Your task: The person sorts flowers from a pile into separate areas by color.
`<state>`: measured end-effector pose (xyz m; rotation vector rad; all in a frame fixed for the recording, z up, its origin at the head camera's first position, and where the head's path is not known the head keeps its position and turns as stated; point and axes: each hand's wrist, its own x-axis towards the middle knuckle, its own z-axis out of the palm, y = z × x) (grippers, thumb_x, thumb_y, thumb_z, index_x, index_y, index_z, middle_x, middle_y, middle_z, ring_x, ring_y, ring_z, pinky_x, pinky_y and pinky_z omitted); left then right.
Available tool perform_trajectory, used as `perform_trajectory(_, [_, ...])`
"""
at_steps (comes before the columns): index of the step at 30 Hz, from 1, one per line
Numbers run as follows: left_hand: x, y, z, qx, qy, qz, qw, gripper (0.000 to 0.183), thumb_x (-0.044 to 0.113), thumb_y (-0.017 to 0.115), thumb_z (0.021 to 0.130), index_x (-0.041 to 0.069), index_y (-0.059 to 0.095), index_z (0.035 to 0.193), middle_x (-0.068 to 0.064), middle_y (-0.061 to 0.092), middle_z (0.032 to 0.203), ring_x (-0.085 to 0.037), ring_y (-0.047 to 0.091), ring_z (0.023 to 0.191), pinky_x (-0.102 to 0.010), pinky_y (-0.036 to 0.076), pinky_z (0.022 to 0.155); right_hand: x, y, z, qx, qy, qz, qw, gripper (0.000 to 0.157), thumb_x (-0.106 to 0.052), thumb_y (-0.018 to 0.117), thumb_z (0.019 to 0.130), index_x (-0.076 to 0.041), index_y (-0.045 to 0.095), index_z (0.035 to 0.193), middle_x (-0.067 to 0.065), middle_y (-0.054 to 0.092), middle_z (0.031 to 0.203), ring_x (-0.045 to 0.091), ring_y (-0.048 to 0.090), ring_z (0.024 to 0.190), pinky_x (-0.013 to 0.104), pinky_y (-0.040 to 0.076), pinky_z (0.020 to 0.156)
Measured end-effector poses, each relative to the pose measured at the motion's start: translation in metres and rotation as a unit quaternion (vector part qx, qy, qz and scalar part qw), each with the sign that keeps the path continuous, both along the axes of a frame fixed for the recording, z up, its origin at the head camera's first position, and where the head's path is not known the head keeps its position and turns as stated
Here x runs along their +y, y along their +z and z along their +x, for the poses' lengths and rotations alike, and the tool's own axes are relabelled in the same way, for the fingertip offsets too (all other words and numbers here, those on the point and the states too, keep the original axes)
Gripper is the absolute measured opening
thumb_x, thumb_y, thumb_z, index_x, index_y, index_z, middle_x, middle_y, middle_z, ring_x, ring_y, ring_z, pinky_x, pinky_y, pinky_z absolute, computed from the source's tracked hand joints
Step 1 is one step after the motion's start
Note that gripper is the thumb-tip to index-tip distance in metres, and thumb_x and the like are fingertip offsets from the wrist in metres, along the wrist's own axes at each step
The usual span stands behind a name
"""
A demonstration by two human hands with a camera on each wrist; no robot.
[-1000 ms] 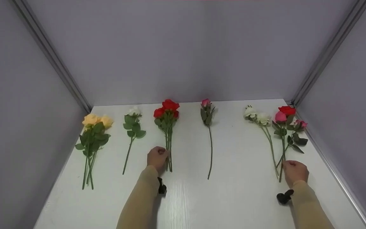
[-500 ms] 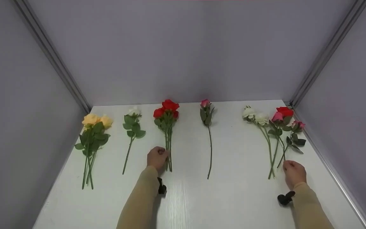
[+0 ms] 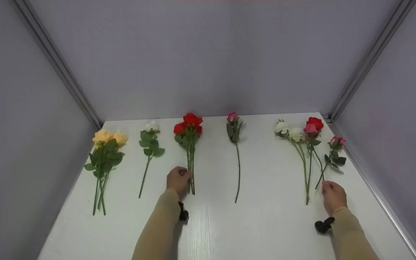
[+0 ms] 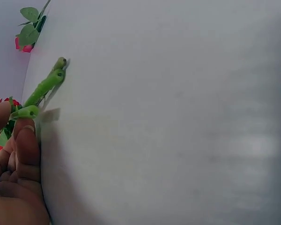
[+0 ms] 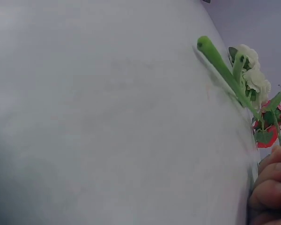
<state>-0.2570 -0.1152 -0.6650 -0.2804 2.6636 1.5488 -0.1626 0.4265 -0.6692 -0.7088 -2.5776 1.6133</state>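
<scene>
My left hand [image 3: 179,179] pinches a stem of the red rose bunch [image 3: 188,124], low down near the cut ends. In the left wrist view, one green stem [image 4: 25,112] shows between thumb and finger, with other stem ends beside it. On the right, my right hand [image 3: 334,196] pinches the lower stem of a red rose [image 3: 315,123]. That bloom lies just behind a pink rose [image 3: 310,128], whose stem runs down beside the white roses [image 3: 296,134]. Another pink rose [image 3: 337,141] lies to the right, its stem passing close by the right fingertips.
A yellow rose bunch [image 3: 103,136] lies at the far left of the white table [image 3: 258,231], then a single white rose [image 3: 152,127]. One more pink rose [image 3: 232,117] lies mid-table. Grey walls [image 3: 208,54] close off the back and sides.
The red rose and the nearby pink rose have shifted left toward the white roses, away from the rightmost pink rose. The pink rose's stem has left my right fingers. My left hand has stayed put.
</scene>
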Motion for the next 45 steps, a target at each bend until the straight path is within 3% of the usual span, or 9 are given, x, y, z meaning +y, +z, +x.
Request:
perform_trajectory(6, [-0.001, -0.006, -0.003, 0.001, -0.002, 0.013, 0.9999, 0.025, 0.025, 0.065, 0.092, 0.005, 0.065, 0.105, -0.007, 0.064, 0.095, -0.021, 0.060, 0.087, -0.039, 0.049, 0.080, 0.000, 0.002, 0.001, -0.005, -0.008, -0.030, 0.999, 0.055, -0.037, 0.028, 0.104, 0.004, 0.040, 0.138, 0.017, 0.044, 0.136, 0.023, 0.042, 0.122, 0.035, 0.037, 0.100])
perform_trajectory(10, [-0.001, -0.009, -0.004, 0.008, -0.006, 0.010, 0.9999, 0.023, 0.024, 0.065, 0.091, 0.005, 0.065, 0.104, -0.007, 0.064, 0.094, -0.021, 0.060, 0.086, -0.040, 0.049, 0.080, 0.001, 0.003, 0.000, 0.004, -0.020, 0.000, 1.000, 0.048, -0.034, 0.032, 0.104, 0.004, 0.050, 0.127, 0.015, 0.051, 0.125, 0.019, 0.046, 0.106, 0.030, 0.038, 0.088])
perform_trajectory(14, [-0.001, -0.009, -0.004, 0.004, -0.004, 0.010, 0.9999, 0.024, 0.024, 0.065, 0.091, 0.005, 0.065, 0.105, -0.007, 0.065, 0.094, -0.021, 0.061, 0.086, -0.039, 0.049, 0.080, 0.002, 0.004, 0.000, 0.010, -0.019, 0.021, 1.000, 0.046, -0.036, 0.033, 0.103, 0.003, 0.052, 0.117, 0.015, 0.053, 0.117, 0.020, 0.045, 0.099, 0.032, 0.037, 0.085])
perform_trajectory(21, [0.000, -0.007, -0.002, 0.011, -0.004, 0.010, 0.9999, 0.023, 0.022, 0.065, 0.091, 0.004, 0.065, 0.105, -0.007, 0.065, 0.094, -0.022, 0.061, 0.087, -0.040, 0.049, 0.081, 0.003, 0.002, 0.003, 0.011, -0.007, 0.000, 1.000, 0.059, -0.044, 0.030, 0.103, 0.004, 0.042, 0.135, 0.018, 0.047, 0.131, 0.023, 0.044, 0.115, 0.039, 0.037, 0.098])
perform_trajectory(29, [0.001, -0.008, -0.001, 0.008, -0.006, 0.013, 0.9999, 0.023, 0.022, 0.064, 0.091, 0.004, 0.065, 0.105, -0.007, 0.064, 0.094, -0.021, 0.060, 0.086, -0.040, 0.049, 0.080, 0.002, 0.000, 0.004, 0.036, -0.046, 0.021, 0.998, 0.050, -0.038, 0.036, 0.103, 0.004, 0.050, 0.128, 0.008, 0.056, 0.113, 0.010, 0.048, 0.096, 0.020, 0.040, 0.079])
perform_trajectory(35, [0.001, -0.005, 0.000, 0.001, -0.014, 0.024, 0.9996, 0.022, 0.022, 0.063, 0.093, 0.005, 0.064, 0.107, -0.006, 0.063, 0.096, -0.021, 0.059, 0.089, -0.039, 0.048, 0.081, 0.005, 0.003, 0.009, 0.031, -0.032, -0.017, 0.999, 0.057, -0.043, 0.037, 0.102, 0.003, 0.048, 0.133, 0.003, 0.054, 0.116, 0.005, 0.045, 0.100, 0.017, 0.038, 0.083])
perform_trajectory(40, [0.000, -0.002, 0.003, -0.008, -0.029, 0.033, 0.9990, 0.021, 0.022, 0.061, 0.095, 0.007, 0.064, 0.108, -0.005, 0.062, 0.098, -0.020, 0.057, 0.089, -0.038, 0.047, 0.081, 0.008, 0.009, 0.016, 0.014, 0.021, -0.085, 0.996, 0.054, -0.045, 0.041, 0.101, 0.002, 0.052, 0.125, -0.004, 0.055, 0.096, 0.003, 0.045, 0.078, 0.019, 0.041, 0.066])
perform_trajectory(45, [-0.002, 0.004, 0.007, -0.007, -0.029, 0.040, 0.9988, 0.022, 0.022, 0.059, 0.096, 0.007, 0.063, 0.112, -0.006, 0.062, 0.100, -0.021, 0.057, 0.090, -0.038, 0.046, 0.081, 0.001, 0.015, 0.026, 0.022, 0.054, -0.247, 0.967, 0.033, -0.036, 0.046, 0.101, -0.004, 0.053, 0.108, -0.005, 0.051, 0.079, 0.005, 0.041, 0.062, 0.020, 0.036, 0.052])
